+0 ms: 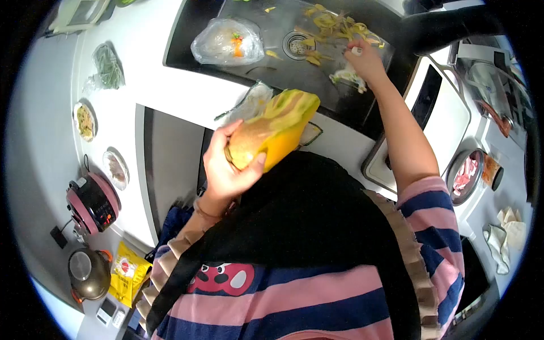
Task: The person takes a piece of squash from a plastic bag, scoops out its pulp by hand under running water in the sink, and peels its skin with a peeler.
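My left hand point(229, 164) is wrapped around the lower end of a partly peeled papaya point(277, 130), holding it tilted over the counter's front edge. Its skin shows yellow, with paler and greenish strips along the upper side. Over the right part of the dark sink point(272, 79), my right hand point(365, 59) is closed around a small tool with a white handle end point(357, 51); the rest of the tool is hidden. Yellow-green peelings point(340, 25) lie beyond that hand. Just below it is a crumpled white and green piece point(350, 78).
A clear plastic bag point(226, 42) with something orange inside sits in the sink, left of the drain point(297, 45). Two small dishes point(85, 122) and a pink-black cooker point(93, 204) stand left. A white cutting board point(442, 107) and a meat bowl point(466, 175) are right.
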`<state>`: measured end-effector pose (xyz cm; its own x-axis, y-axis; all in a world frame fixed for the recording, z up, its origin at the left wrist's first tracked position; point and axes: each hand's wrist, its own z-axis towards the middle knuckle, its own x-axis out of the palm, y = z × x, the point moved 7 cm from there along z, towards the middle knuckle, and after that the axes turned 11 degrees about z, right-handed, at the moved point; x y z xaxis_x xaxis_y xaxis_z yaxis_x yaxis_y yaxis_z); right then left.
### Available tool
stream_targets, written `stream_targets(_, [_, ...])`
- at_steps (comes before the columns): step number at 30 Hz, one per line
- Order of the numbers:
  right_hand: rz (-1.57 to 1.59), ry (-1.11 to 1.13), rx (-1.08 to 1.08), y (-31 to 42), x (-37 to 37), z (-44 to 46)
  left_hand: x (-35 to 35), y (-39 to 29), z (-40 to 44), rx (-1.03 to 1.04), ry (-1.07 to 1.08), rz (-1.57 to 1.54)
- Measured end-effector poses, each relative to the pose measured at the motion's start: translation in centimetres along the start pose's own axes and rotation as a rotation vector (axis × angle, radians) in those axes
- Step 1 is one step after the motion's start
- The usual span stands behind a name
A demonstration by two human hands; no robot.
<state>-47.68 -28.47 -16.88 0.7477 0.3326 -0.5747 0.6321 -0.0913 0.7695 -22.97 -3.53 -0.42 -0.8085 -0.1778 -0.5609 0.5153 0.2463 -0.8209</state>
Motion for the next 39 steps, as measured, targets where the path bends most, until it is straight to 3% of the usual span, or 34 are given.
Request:
stream_targets(1, [0.004,0.003,-0.01,0.6,-0.3,-0.9,-0.1,0.4,0.3,-0.072,0.011,-0.117])
stream_targets(3, [0.53,0.246,0.163,1.5,0.8,-3.0,-0.8,0.3,1.3,-0.138,0.005,-0.266])
stream_targets(6, [0.724,0.374,0.047,6.7,-0.6,-6.0,-2.5,-1.5,3.0,-0.108,0.093,-0.217])
stream_targets(10, [0.49,0.522,-0.125,14.1,-2.7,-9.8,-4.5,-5.5,4.9,0.032,0.037,0.062])
stream_targets(12, [0.155,0.482,-0.55,19.2,-2.5,-13.2,-4.6,-6.4,5.8,0.011,-0.025,0.112])
stream_targets(13, [0.155,0.471,-0.566,20.1,-1.8,-14.2,-4.5,-7.1,6.3,0.027,-0.033,0.121])
stream_targets(15, [-0.115,0.183,-0.726,22.0,-1.4,-15.7,-4.2,-7.7,7.0,0.043,-0.064,0.246])
stream_targets(19, [-0.227,0.224,-0.508,24.0,-1.5,-15.5,-3.5,-9.9,7.7,0.047,-0.075,0.471])
stream_targets(23, [-0.177,0.264,-0.508,23.4,-1.2,-15.1,-3.1,-10.6,7.9,0.075,-0.066,0.467])
stream_targets(26, [0.064,0.216,-0.601,21.9,-1.1,-14.5,-2.5,-10.9,7.5,0.075,-0.007,0.51])
stream_targets(27, [0.289,0.298,-0.517,20.9,-0.8,-14.0,-2.8,-10.5,7.6,0.074,-0.017,0.503])
stream_targets(30, [0.692,0.389,-0.398,18.4,-0.7,-13.3,-2.2,-8.8,7.5,0.076,0.302,-0.026])
stream_targets(31, [0.885,0.389,-0.357,17.2,-0.9,-13.0,-2.8,-8.0,7.3,0.078,0.294,-0.032])
stream_targets(33, [0.957,0.491,-0.288,14.9,0.4,-12.7,-4.9,-7.6,6.8,0.377,0.106,-0.303])
stream_targets(35, [1.278,0.578,-0.139,13.8,1.7,-13.8,-4.5,-2.1,5.1,0.147,0.138,-0.503])
stream_targets(37, [1.37,0.579,-0.082,13.5,3.4,-14.7,-1.2,-0.1,1.8,-0.029,0.317,-0.969])
stream_targets(39, [1.467,0.581,-0.017,13.5,5.0,-15.1,0.5,-0.7,-0.4,-0.029,0.372,-1.04])
